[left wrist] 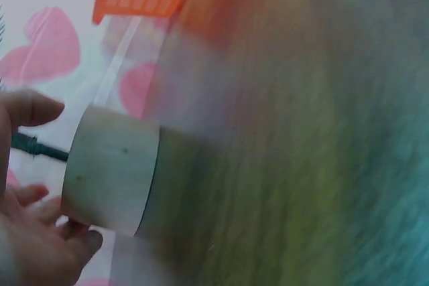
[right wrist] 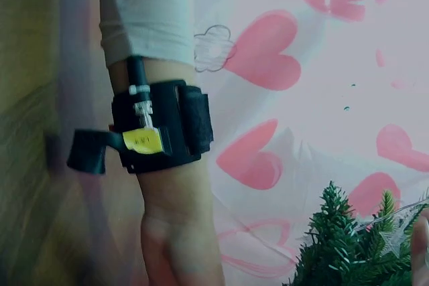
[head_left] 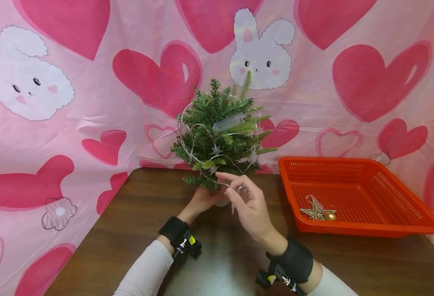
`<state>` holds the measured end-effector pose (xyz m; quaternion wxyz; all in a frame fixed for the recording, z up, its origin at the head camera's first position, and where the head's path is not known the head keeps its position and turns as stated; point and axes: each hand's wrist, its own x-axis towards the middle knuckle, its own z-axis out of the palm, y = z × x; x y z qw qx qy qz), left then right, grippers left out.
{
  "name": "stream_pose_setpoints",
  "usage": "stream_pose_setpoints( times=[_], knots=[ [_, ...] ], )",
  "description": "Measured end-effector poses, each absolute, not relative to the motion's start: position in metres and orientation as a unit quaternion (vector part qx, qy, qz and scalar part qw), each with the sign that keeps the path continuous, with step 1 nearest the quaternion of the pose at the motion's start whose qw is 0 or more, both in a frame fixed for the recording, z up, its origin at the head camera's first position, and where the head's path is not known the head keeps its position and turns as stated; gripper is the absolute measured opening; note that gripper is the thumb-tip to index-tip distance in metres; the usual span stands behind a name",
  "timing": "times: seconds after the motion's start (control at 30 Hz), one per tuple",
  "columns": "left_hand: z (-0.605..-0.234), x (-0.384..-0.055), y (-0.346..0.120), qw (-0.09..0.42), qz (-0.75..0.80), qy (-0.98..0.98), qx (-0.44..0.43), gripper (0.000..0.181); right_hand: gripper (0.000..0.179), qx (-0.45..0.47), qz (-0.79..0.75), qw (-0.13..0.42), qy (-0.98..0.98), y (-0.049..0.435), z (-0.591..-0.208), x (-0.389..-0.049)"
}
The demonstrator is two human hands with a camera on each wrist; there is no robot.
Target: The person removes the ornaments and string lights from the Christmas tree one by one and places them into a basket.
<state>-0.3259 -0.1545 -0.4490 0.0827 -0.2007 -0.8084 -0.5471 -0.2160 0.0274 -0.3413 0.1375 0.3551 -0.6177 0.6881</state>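
Note:
A small artificial Christmas tree stands upright on the table, wound with a thin string of star lights. A clear tube-like piece lies among its branches. My left hand is low at the tree's foot; in the left wrist view its curled fingers touch the side of the whitish pot, thumb held apart. Between thumb and fingers, my right hand pinches a loose part of the light string in front of the lower branches. The right wrist view shows the left forearm and the tree's tip.
To the right stands an orange plastic basket, holding a glittery star ornament and a small gold ball. Behind the brown table hangs a pink cloth with hearts and rabbits.

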Motion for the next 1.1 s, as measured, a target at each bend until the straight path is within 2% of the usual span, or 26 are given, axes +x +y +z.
stream_pose_setpoints(
  times=[0.17,0.33,0.43,0.67,0.93,1.1],
  knots=[
    [-0.452,-0.327,-0.162,0.052,-0.548,-0.811,-0.2,0.063,0.008,0.391,0.714,0.081,-0.576,0.025,-0.342,-0.216],
    [-0.456,-0.325,-0.162,0.062,-0.523,-0.828,-0.194,0.057,0.014,0.397,0.719,0.051,-0.568,0.024,-0.343,-0.217],
    [-0.456,-0.324,-0.16,0.086,-0.513,-0.829,-0.208,0.053,0.013,0.389,0.721,0.056,-0.571,0.023,-0.344,-0.217],
    [-0.455,-0.322,-0.155,0.18,-0.45,-0.835,-0.258,0.049,0.006,0.367,0.743,0.054,-0.558,0.023,-0.341,-0.218],
    [-0.455,-0.319,-0.152,0.194,-0.415,-0.861,-0.222,0.05,0.007,0.361,0.764,0.05,-0.532,0.024,-0.338,-0.218],
    [-0.454,-0.318,-0.149,0.204,-0.359,-0.886,-0.212,0.032,0.007,0.35,0.787,0.028,-0.507,0.024,-0.336,-0.218]
  ],
)
